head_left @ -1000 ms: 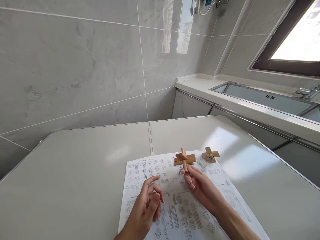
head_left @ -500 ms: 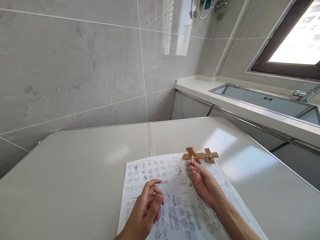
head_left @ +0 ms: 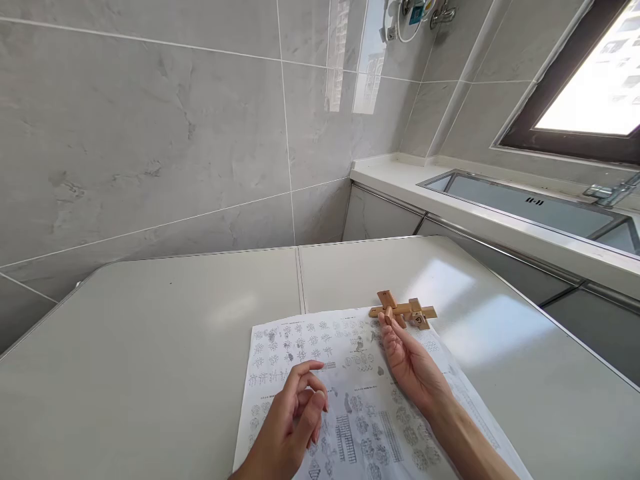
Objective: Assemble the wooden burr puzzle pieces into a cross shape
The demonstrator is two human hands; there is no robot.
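Note:
My right hand [head_left: 415,367] pinches the near end of a wooden puzzle piece [head_left: 389,315] between thumb and fingers. That piece belongs to a small cluster of interlocked wooden pieces [head_left: 403,309] at the sheet's far right edge. At the cluster's right end, crossed pieces form a second cross [head_left: 419,313], one bearing a dark printed mark like a G. My left hand [head_left: 297,417] hovers over or rests on the printed sheet [head_left: 280,333], fingers loosely curled and apart, with nothing in it. Small diagrams of assembled shapes cover the paper.
The sheet lies on a glossy white table [head_left: 150,347] with a seam across it. Behind stands a grey tiled wall [head_left: 150,133]. To the right are a counter with a sink [head_left: 530,200], a faucet [head_left: 607,192] and a dark-framed window [head_left: 575,100].
My right hand has shifted slightly right, and the left part of the wooden cluster has turned a little with it. My left hand stays in place.

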